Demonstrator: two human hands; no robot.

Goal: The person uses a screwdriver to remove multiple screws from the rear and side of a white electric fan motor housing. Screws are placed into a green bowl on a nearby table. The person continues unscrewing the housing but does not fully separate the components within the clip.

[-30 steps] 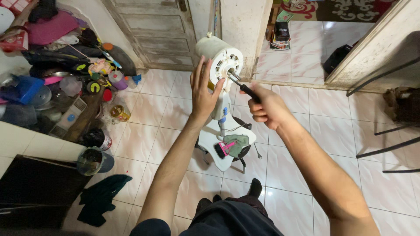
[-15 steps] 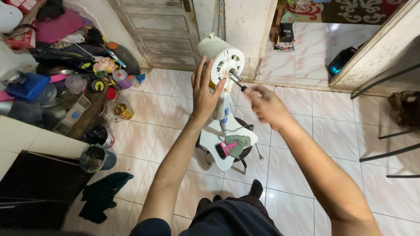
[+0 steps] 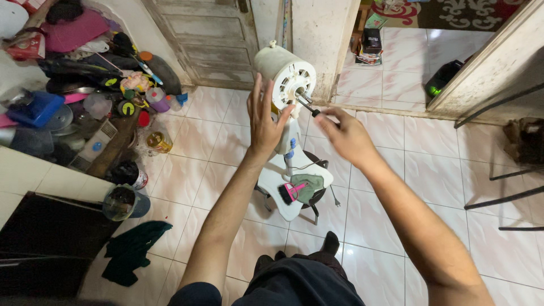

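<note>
Left hand open, flat against motor; right hand gripping screwdriver, tip at motor face; brush below motor

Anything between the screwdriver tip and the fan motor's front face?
Nothing visible. The screwdriver in the right hand already meets the fan motor by its shaft; the left hand rests beside it, not across.

Screwdriver handle hidden in right hand — tip too small to tell.
</note>
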